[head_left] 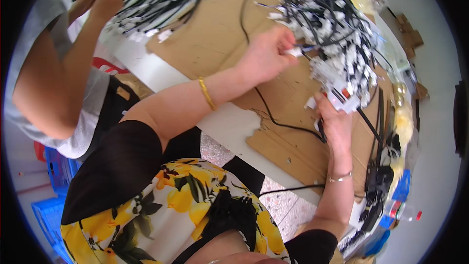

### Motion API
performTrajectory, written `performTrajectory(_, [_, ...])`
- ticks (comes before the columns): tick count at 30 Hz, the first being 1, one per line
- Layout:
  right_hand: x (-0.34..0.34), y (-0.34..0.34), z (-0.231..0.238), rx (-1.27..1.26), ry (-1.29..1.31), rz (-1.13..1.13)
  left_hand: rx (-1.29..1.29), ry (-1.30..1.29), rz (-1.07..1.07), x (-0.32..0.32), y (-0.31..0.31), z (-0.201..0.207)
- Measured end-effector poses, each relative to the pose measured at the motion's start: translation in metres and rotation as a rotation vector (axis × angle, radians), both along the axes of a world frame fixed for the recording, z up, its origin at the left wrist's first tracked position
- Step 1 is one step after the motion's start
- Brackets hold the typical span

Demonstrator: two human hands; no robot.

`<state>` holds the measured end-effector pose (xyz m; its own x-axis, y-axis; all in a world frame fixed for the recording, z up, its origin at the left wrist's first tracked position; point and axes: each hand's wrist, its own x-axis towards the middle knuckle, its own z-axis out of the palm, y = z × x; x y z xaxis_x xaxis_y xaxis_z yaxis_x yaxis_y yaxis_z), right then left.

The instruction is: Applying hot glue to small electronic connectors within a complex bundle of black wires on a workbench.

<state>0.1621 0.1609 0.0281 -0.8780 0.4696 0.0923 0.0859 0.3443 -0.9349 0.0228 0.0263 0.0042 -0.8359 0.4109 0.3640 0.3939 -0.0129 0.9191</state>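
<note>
My left fingers [286, 37] pinch a white cable connector [295, 52] at their tips; my right fingers [322, 103] grasp the near end of a white device [343, 100].

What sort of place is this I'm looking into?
Probably a small cable workshop: a big tangle of black cables with white connectors lies on cardboard, a co-worker's hands are beside a second bundle, and blue plastic crates stand at lower left.

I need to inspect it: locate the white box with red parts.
In the head view, the white box is right of centre, by the right hand, at the lower end of the tangled cables.
</note>
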Motion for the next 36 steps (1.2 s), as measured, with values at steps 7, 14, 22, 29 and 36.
performTrajectory(7, [0.004,0.002,-0.008,-0.004,0.05,-0.078,-0.033,0.092,-0.051,0.0,0.001,-0.004])
performTrajectory(14, [0.003,0.0,-0.002,-0.12,0.049,-0.017,0.208,-0.29,-0.322,-0.002,-0.002,0.0])
performTrajectory(22, [0.004,0.009,-0.011,-0.128,0.079,-0.041,0.408,-0.545,-0.459,-0.007,0.0,-0.008])
performTrajectory(29, [0.006,0.003,-0.009,-0.146,0.07,-0.109,0.264,-0.694,-0.53,-0.007,-0.005,-0.009])
performTrajectory(36, [0.004,0.004,-0.011,-0.152,0.087,-0.134,0.349,-0.719,-0.538,-0.009,-0.001,-0.015])
